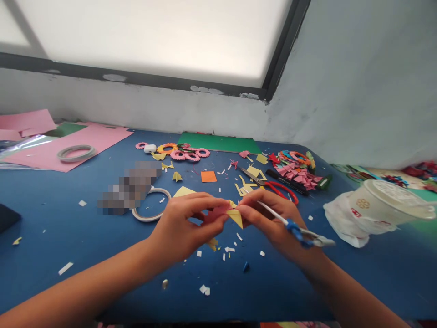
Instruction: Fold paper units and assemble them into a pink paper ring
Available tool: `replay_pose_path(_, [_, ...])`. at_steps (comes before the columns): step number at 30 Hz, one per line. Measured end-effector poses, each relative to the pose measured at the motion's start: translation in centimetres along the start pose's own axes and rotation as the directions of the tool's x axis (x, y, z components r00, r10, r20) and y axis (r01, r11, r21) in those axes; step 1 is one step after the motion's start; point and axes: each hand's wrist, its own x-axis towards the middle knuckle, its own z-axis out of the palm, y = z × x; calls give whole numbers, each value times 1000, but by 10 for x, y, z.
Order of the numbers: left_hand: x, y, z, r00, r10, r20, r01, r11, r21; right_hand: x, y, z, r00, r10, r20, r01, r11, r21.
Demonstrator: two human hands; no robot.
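Observation:
Over the middle of the table, my left hand pinches a small pink paper piece between thumb and fingers. A folded yellow paper piece with a pointed lower end sits against it, between both hands. My right hand is closed, its thumb and fingertips at the right side of the yellow piece. Through this hand runs a slim tool, white shaft and blue-and-grey rear, whose kind I cannot make out. Beneath my left hand lie a yellow sheet and a yellow scrap, both partly hidden.
Red-handled scissors and a black marker lie beyond my right hand, near a heap of folded paper. A tape roll lies left. A lidded cup in a bag stands right. White scraps dot the blue table.

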Motion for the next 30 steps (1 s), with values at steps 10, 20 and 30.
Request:
replay_pose_path(10, [4,-5,-5,944,298,141,-318,935,157,2,4,-8,991,46,127,-39,998,-51])
replay_pose_path(20, [2,-10,-7,911,359,201,-399,892,211,1,7,-5,990,42,138,-47,998,30])
replay_pose_path(30, [5,-5,-5,950,280,137,-302,935,185,-1,6,2,1000,-1,17,1,1000,14])
